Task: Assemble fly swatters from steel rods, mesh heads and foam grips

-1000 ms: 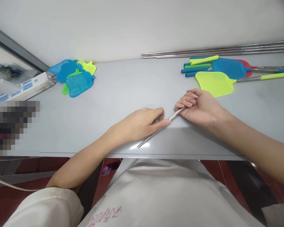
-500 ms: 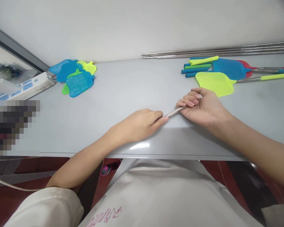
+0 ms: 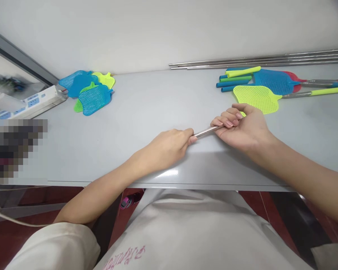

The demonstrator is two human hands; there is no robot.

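Observation:
A thin metal rod (image 3: 205, 131) runs between both my hands, low over the grey table (image 3: 146, 108) near its front edge. My left hand (image 3: 169, 145) is closed around the rod's near end, which is hidden inside the fist. My right hand (image 3: 240, 125) pinches the far end with curled fingers. Only a short shiny stretch of rod shows between them. Just beyond my right hand lies a yellow-green fly swatter (image 3: 257, 98) with its handle pointing right.
Loose blue and yellow-green swatter heads (image 3: 88, 92) are piled at the back left. Blue and green handle sleeves (image 3: 235, 78), a blue swatter (image 3: 273, 80) and long steel rods (image 3: 259, 60) lie along the back right wall. A white power strip (image 3: 30, 103) sits at far left.
The rod's near end stuck out behind my left hand a second ago; now that end is hidden in the fist. My left hand closed up and the rod tilted flatter.

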